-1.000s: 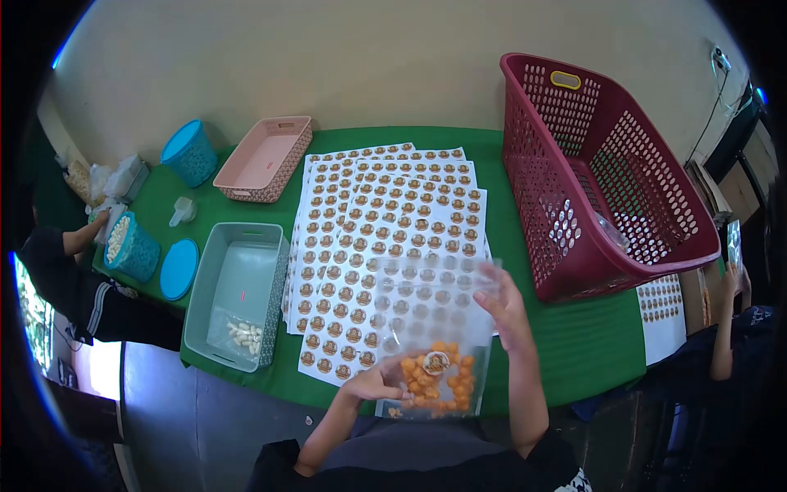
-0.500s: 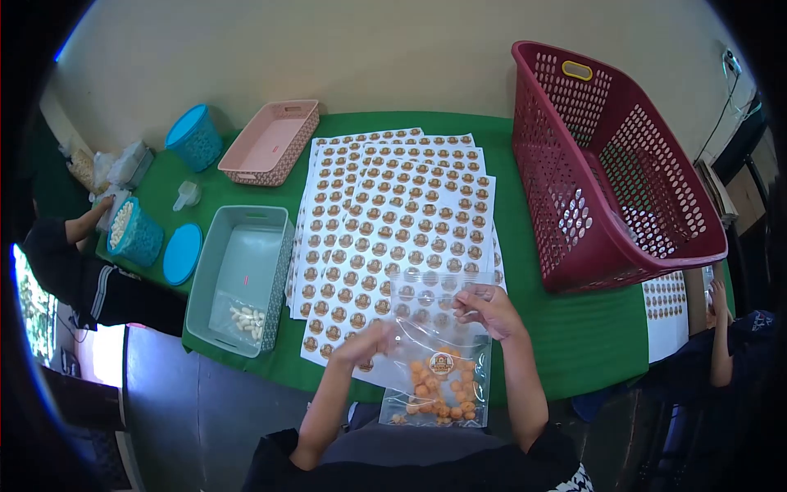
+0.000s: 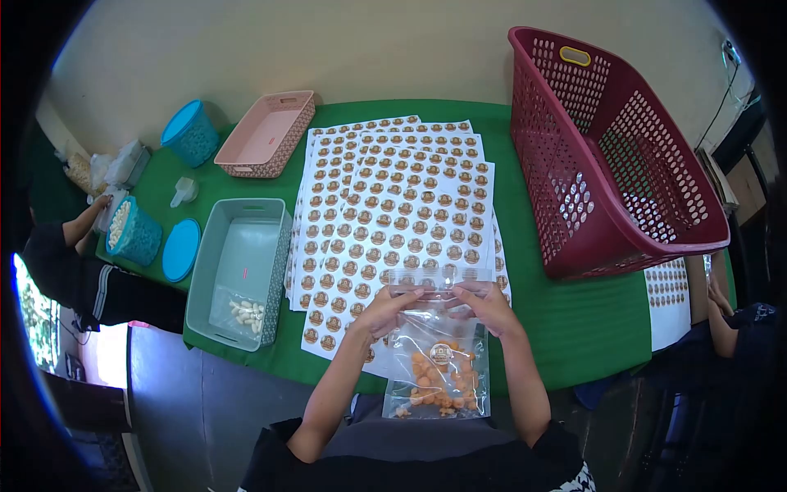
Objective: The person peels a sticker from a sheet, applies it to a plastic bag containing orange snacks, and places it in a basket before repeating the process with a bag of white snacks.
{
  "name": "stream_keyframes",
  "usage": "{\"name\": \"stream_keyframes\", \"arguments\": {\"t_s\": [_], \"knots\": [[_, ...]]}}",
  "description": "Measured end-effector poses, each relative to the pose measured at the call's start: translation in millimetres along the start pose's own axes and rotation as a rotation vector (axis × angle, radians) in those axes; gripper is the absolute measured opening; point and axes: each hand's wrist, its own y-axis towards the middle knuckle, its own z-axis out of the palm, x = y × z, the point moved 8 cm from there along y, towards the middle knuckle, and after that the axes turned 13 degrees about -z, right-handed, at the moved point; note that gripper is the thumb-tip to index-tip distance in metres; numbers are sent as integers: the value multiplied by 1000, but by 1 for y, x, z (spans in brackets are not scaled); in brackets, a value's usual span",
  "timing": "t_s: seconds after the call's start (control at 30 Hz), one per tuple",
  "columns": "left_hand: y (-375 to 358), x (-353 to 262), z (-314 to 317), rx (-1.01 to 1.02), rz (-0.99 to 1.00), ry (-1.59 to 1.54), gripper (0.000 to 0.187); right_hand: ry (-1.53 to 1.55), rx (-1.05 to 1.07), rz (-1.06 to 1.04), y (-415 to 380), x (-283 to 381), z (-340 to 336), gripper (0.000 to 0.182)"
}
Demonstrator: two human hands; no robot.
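Observation:
A clear zip bag (image 3: 402,381) hangs upright in front of me at the table's near edge, with orange round snacks in its lower part and a round brown-and-white sticker (image 3: 441,353) on its front. Near the bag's top, my left hand (image 3: 385,314) pinches the left side of the zip strip. Opposite it, my right hand (image 3: 489,307) pinches the right side, and both thumbs lie along the strip. Behind the bag, overlapping sticker sheets (image 3: 393,221) printed with rows of round brown labels cover the middle of the green table.
Left of the sheets stand a grey-green basket (image 3: 238,215) holding a bag of pale snacks (image 3: 246,313), a pink basket (image 3: 261,135), a blue tub (image 3: 135,238) and a scoop (image 3: 184,192). A large maroon basket (image 3: 566,156) stands right. Other people (image 3: 61,271) work at both sides.
My left hand has moved up and right, from a blur beside the bag to a pinch on its top strip. The right hand stays at the bag's top right, and the strip now lies straighter.

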Motion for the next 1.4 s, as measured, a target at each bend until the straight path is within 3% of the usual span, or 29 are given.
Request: {"name": "stream_keyframes", "arguments": {"t_s": [0.07, 0.1, 0.17, 0.23, 0.3, 0.33, 0.4, 0.6, 0.7, 0.87, 1.0, 1.07, 1.13, 1.2, 1.3, 1.4], "knots": [[-3, 2, 8, 261, 4, -97, 48, 69, 9, 40, 0, -11, 2, 27], [-4, 3, 4, 257, 6, -101, 48, 68, 14, 43, -2, -11, 4, 27], [-18, -1, 24, 734, -67, -540, 53, 182, 104, 79, -5, -12, 14, 32], [-20, -1, 25, 781, -71, -576, 56, 288, 147, 75, -5, -11, 16, 33], [-13, 1, 17, 533, 37, -248, 51, 397, 184, 69, -7, -10, 18, 34], [-15, 0, 20, 535, 34, -247, 51, 451, 230, 49, -8, -6, 21, 35], [-11, -1, 10, 270, 50, -41, 40, 506, 270, 31, -12, -3, 24, 35], [-12, -7, 4, -3, 137, 137, 28, 64, 127, 12, -12, 0, 23, 31], [-16, -7, 6, -25, 166, 97, 27, 91, 85, -37, -10, -1, 30, 28], [-5, 4, -2, -68, 199, 131, 25, -195, -112, -178, -4, -4, 24, 21], [-3, 10, -3, -33, 167, 42, 22, -71, -193, -205, -6, -13, 27, 15], [-4, 9, -1, -11, 184, 51, 22, -249, -192, -342, -6, -7, 28, 16], [-7, 6, 4, 10, 204, 58, 23, -235, -230, -312, -7, -9, 25, 16], [-11, 4, 2, -133, 177, 156, 20, -220, -263, -284, -8, -9, 23, 17], [-10, 2, 0, -132, 273, 183, 21, -223, -264, -273, -9, -6, 22, 15], [-6, 5, -2, -108, 249, 151, 22, -169, -209, -258, -8, -9, 24, 16]]}}
